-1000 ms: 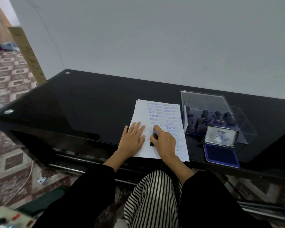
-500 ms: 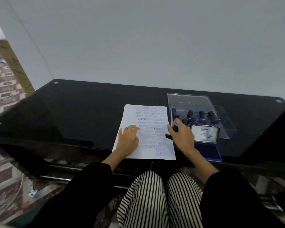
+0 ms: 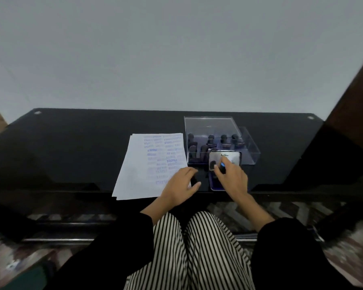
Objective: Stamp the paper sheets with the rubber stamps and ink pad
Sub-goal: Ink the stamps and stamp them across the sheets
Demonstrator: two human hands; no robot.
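Observation:
A stack of white paper sheets [image 3: 144,170], covered with blue stamp prints, lies on the black glass table [image 3: 82,143]. My left hand [image 3: 181,186] rests on the sheets' lower right corner, fingers spread and reaching past the edge. My right hand [image 3: 232,178] grips a black rubber stamp [image 3: 222,168] with a blue mark on its top and holds it over the open blue ink pad [image 3: 215,186]. The pad's raised lid [image 3: 225,157] stands behind my fingers. Whether the stamp touches the pad is hidden by my hand.
A clear plastic box [image 3: 218,141] holding several black-handled stamps stands behind the ink pad, with its lid leaning open at the back. A grey wall rises behind the table. A dark wooden panel [image 3: 352,91] stands at the right. My striped trousers show below the table's front edge.
My right hand carried the stamp from the paper rightward to the ink pad. My left hand slid from the sheet's middle to its lower right corner. The camera turned right.

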